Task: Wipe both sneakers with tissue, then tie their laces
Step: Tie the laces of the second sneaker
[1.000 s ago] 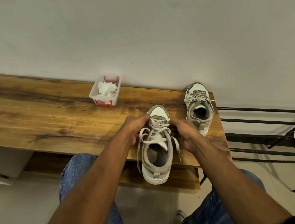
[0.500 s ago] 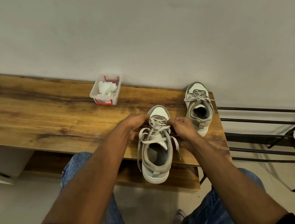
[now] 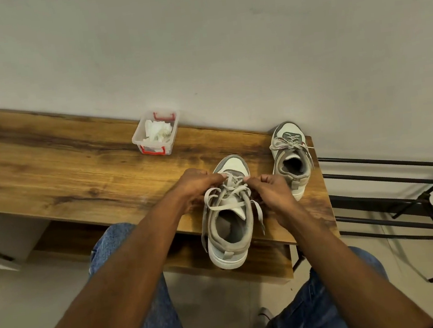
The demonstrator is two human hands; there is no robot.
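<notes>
Near sneaker (image 3: 227, 217) on surface (image 3: 75, 175): left hand (image 3: 196, 185) and right hand (image 3: 273, 189) each grip pinching laces (image 3: 229, 189). Second sneaker (image 3: 290, 154) beside, laces tied.

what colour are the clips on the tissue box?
Red, on the clear plastic box holding crumpled tissue; the head view shows them at both ends.

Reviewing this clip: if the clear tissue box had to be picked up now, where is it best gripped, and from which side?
Grip the clear tissue box across its two long side walls, from above. It stands upright, open-topped, apart from both sneakers; the red handles occupy the short ends.
</notes>
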